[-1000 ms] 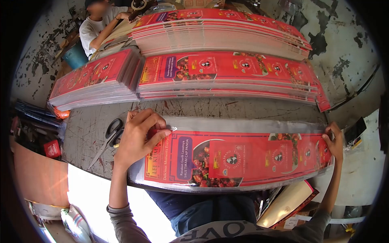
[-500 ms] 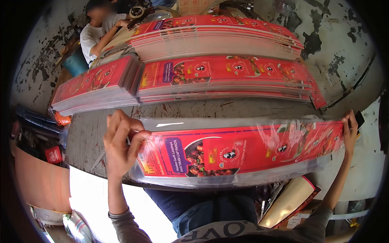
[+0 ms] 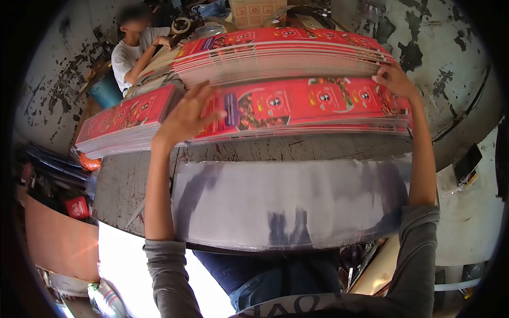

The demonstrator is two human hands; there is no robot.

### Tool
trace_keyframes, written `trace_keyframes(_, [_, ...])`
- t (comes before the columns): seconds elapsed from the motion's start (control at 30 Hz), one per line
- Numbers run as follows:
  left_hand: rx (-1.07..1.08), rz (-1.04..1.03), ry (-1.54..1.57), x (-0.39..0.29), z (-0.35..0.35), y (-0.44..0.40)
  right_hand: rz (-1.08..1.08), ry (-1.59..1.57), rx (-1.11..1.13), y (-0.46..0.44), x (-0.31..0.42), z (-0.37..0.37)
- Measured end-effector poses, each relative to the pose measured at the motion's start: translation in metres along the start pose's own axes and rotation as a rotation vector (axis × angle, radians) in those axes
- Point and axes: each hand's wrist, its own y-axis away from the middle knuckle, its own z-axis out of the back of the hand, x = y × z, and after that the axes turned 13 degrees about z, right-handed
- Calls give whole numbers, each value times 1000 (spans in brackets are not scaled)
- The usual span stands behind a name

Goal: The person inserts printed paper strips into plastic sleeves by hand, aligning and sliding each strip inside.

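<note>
My left hand point(image 3: 188, 114) is over the left end of the middle stack of red printed strips point(image 3: 318, 103), its fingers spread and slightly blurred. At that stack's far right corner is my right hand point(image 3: 395, 82), fingers apart and bent, touching or just above the top strip; contact is hard to judge. The strips show food dishes and a panda logo. Closer to my body, a pile of clear plastic sleeves point(image 3: 291, 199) lies flat under my forearms, reflecting light.
Behind is a taller stack of red strips point(image 3: 297, 37); a shorter stack point(image 3: 124, 116) sits at the left. A person in a white shirt point(image 3: 124, 63) is at the far left, near a tape roll point(image 3: 181, 25). A cardboard box point(image 3: 257, 13) stands at the back.
Both hands have moved forward from the near edge to the middle stack. The red strip in its clear sleeve has left the front spot, apparently onto that stack, exposing the plastic sleeves.
</note>
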Motion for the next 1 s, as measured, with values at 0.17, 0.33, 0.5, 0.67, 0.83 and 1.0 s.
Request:
trace_keyframes(0.17, [113,85,48,1,-27,21,-24,40,84,5,21,3])
trace_keyframes(0.33, [42,-11,-139,-15,-19,30,-28,-25,378,14,28,22])
trace_keyframes(0.5, [72,-43,-45,-12,-20,25,-44,5,465,7,50,18])
trace_keyframes(0.67, [-41,-13,-68,1,-27,22,-96,23,584,-1,64,17])
trace_keyframes(0.83, [-82,10,-73,10,-34,21,-39,97,437,1,49,-5])
trace_keyframes(1.0, [-149,40,-254,16,-39,19,-81,80,396,-6,48,-8])
